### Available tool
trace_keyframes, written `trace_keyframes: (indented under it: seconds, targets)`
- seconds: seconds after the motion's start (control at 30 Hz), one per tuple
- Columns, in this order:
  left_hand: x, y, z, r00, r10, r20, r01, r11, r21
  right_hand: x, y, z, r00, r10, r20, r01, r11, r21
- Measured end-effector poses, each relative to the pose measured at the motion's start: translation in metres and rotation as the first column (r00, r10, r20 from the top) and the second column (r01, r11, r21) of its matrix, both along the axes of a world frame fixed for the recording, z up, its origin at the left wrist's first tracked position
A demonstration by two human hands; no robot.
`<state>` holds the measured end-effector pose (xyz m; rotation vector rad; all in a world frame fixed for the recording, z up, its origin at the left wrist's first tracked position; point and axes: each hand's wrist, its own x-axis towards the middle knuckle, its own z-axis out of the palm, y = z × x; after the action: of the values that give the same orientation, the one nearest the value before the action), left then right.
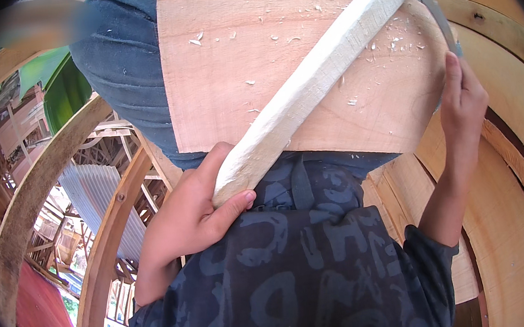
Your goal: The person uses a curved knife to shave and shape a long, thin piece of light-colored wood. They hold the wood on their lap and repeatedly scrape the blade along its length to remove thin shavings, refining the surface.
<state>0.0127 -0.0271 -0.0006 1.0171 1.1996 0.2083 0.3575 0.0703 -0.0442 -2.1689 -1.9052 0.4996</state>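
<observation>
My left hand [190,213] grips the near end of a long pale wooden stick [322,69]. The stick slants up to the right across a flat wooden board [232,70] that lies on my lap. My right hand [465,105] holds a curved metal blade [435,11] at the board's right edge. The blade's upper end meets the stick near the top right. Small wood shavings are scattered over the board. My dark patterned shirt fills the lower middle of the view.
Curved wooden hoops and frames [38,182] stand at the left, with a corrugated metal sheet [94,195] behind them. Broad curved wooden planks [512,199] run down the right side. Blue trousers [124,63] show beside the board.
</observation>
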Motion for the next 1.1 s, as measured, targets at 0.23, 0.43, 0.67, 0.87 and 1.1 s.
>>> trace_keyframes:
  seconds: [0.23,0.43,0.67,0.87,1.1]
  targets:
    - [0.005,0.008,-0.002,0.999,0.010,0.041,-0.007,0.997,-0.076,-0.058,-0.034,0.020,0.892,0.408,-0.195,-0.428,0.901,-0.072]
    - [0.008,0.011,0.003,1.000,-0.024,-0.012,0.023,0.998,-0.053,-0.056,-0.025,0.005,0.882,0.464,-0.085,-0.466,0.885,-0.010]
    - [0.005,0.002,-0.005,0.998,0.011,0.063,-0.010,1.000,-0.021,0.004,0.018,0.000,1.000,-0.017,0.025,0.016,1.000,0.021]
    - [0.013,0.012,0.000,1.000,-0.005,-0.018,0.005,1.000,-0.011,-0.054,-0.016,0.018,0.891,0.434,-0.134,-0.449,0.886,-0.116]
    - [0.016,0.015,0.003,0.994,-0.067,-0.086,0.058,0.993,-0.105,-0.053,-0.007,0.009,0.859,0.511,0.000,-0.510,0.858,-0.064]
